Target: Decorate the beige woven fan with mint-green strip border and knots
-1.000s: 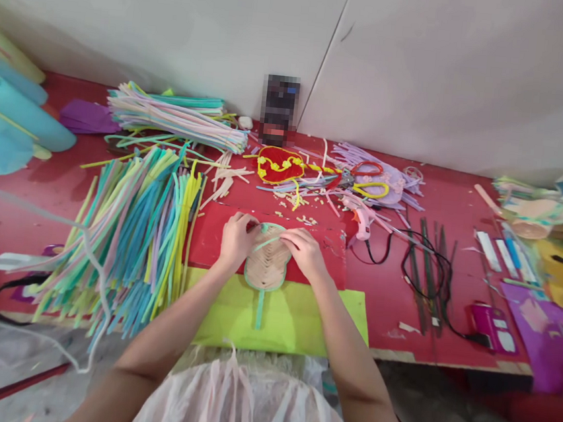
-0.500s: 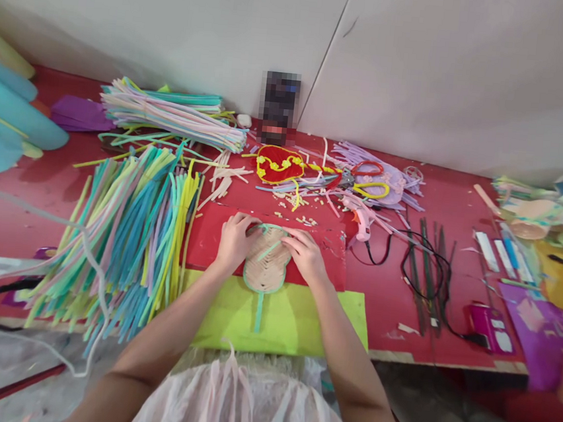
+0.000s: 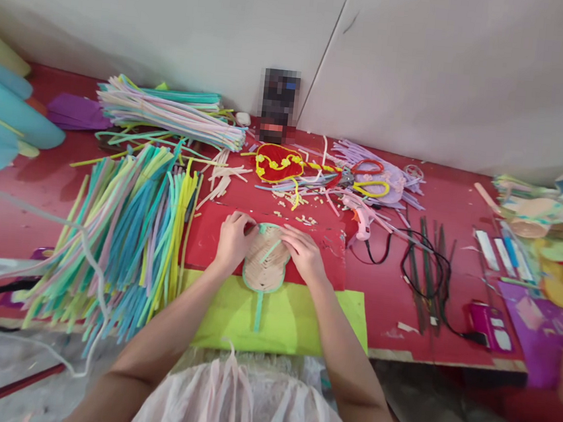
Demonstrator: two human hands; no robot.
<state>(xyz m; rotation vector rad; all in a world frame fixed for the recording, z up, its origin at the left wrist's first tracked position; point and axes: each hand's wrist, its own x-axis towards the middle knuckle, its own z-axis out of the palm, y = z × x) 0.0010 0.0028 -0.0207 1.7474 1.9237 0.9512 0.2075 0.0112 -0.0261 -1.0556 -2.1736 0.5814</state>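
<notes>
Strip now steeper on fan, mid-frame; placement looks unsettled. Left hand pinches fan; right hand, I can't tell

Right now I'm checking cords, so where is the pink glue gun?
In the head view, the glue gun is right of centre, just below the scissors, above and right of the right hand.

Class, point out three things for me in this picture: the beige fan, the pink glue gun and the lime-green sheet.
Beige fan (image 3: pixel 264 272): head view, on its face.
Pink glue gun (image 3: pixel 362 225): head view, on its body.
Lime-green sheet (image 3: pixel 295 325): head view, on a bare part.
</notes>
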